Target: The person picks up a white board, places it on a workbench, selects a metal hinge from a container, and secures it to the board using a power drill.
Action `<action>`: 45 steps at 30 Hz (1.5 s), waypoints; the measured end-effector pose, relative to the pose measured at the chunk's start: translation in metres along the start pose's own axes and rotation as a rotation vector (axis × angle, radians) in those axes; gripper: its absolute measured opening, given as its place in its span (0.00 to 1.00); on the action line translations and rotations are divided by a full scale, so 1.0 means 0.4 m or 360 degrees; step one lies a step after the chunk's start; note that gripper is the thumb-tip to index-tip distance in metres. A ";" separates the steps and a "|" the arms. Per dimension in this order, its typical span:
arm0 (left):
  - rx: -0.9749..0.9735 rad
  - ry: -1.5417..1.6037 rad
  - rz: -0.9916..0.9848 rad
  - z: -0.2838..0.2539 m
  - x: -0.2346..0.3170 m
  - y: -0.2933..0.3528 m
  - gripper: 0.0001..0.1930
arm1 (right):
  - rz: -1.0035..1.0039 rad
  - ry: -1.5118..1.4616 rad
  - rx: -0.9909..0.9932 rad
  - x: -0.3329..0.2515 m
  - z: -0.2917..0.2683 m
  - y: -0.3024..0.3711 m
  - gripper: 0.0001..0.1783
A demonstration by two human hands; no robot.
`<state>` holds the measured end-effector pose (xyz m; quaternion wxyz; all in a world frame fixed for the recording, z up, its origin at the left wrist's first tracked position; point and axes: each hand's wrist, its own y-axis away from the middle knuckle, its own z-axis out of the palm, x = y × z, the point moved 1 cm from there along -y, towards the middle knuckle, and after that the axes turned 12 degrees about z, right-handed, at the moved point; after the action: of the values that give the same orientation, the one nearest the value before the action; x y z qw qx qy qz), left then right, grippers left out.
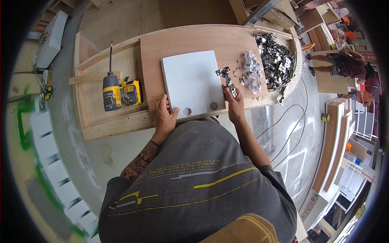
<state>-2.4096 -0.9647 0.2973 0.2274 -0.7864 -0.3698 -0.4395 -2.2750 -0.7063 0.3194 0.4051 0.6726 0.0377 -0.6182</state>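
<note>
A white panel [192,81] with two round holes near its front edge lies on a brown plywood sheet [152,52]. My left hand [165,115] grips the panel's near left corner, thumb on top and fingers along the side. In my right hand [235,103] is a metal cabinet hinge [227,79], held by its near end just off the panel's right edge. To the right lie a heap of small clear plastic packets [251,73] and a few loose dark screws. Beyond them is a big pile of metal hinges [277,60].
A yellow and black cordless drill [115,93] with a long bit lies in the bench's left recess, near a wood strip [91,77]. A cable [302,121] curls on the floor at right. Several people [352,65] stand farther right. White panels [54,152] line the left.
</note>
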 end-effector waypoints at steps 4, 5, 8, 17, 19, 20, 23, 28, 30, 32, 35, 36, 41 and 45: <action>-0.0002 -0.0042 0.0014 0.000 -0.007 -0.001 0.39 | -0.0018 -0.0040 0.0019 0.018 -0.007 0.005 0.12; 0.0020 -0.0039 0.0030 -0.001 -0.003 -0.005 0.39 | -0.0014 -0.0046 0.0027 0.030 -0.010 0.006 0.12; 0.0042 0.0036 0.0000 -0.014 0.008 -0.010 0.39 | -0.0092 0.0020 0.0073 0.041 -0.015 0.023 0.13; 0.0557 0.0390 -0.0043 -0.164 -0.067 0.063 0.29 | 0.0247 0.0371 -0.0074 0.164 -0.115 0.230 0.17; 0.0789 0.0443 -0.0046 -0.207 -0.123 0.064 0.26 | 0.0275 0.0330 -0.0098 0.191 -0.114 0.245 0.17; 0.0891 0.0342 -0.0128 -0.235 -0.149 0.061 0.25 | 0.0294 0.0304 -0.0138 0.197 -0.108 0.252 0.18; 0.0981 0.0226 -0.0240 -0.266 -0.163 0.046 0.24 | 0.0448 0.0097 -0.0173 0.204 -0.087 0.245 0.19; 0.0734 0.0128 -0.0116 -0.269 -0.132 0.071 0.25 | 0.0511 -0.0069 -0.0133 0.212 -0.057 0.229 0.18; 0.0656 0.0053 -0.0181 -0.268 -0.129 0.087 0.25 | 0.0403 -0.0139 -0.0068 0.202 -0.046 0.221 0.17; 0.0695 0.0020 -0.0184 -0.277 -0.131 0.081 0.23 | 0.0473 -0.0164 -0.0078 0.203 -0.049 0.212 0.17; 0.0548 -0.0077 -0.0062 -0.278 -0.099 0.063 0.17 | 0.0637 -0.0181 -0.0114 0.212 -0.054 0.202 0.18; 0.0336 0.0016 0.0111 -0.267 -0.061 0.058 0.14 | 0.0729 -0.0182 -0.0140 0.216 -0.056 0.198 0.18; -0.0199 0.0181 0.0718 -0.139 0.121 -0.054 0.07 | 0.0712 -0.0130 -0.0139 0.204 -0.045 0.190 0.19; -0.0533 0.0235 0.0870 -0.003 0.283 -0.210 0.09 | 0.0667 -0.0005 -0.0113 0.189 -0.046 0.199 0.20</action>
<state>-2.4374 -0.8699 0.3981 0.2305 -0.8491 -0.0500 -0.4727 -2.1988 -0.7828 0.2924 0.5484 0.6500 -0.0820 -0.5197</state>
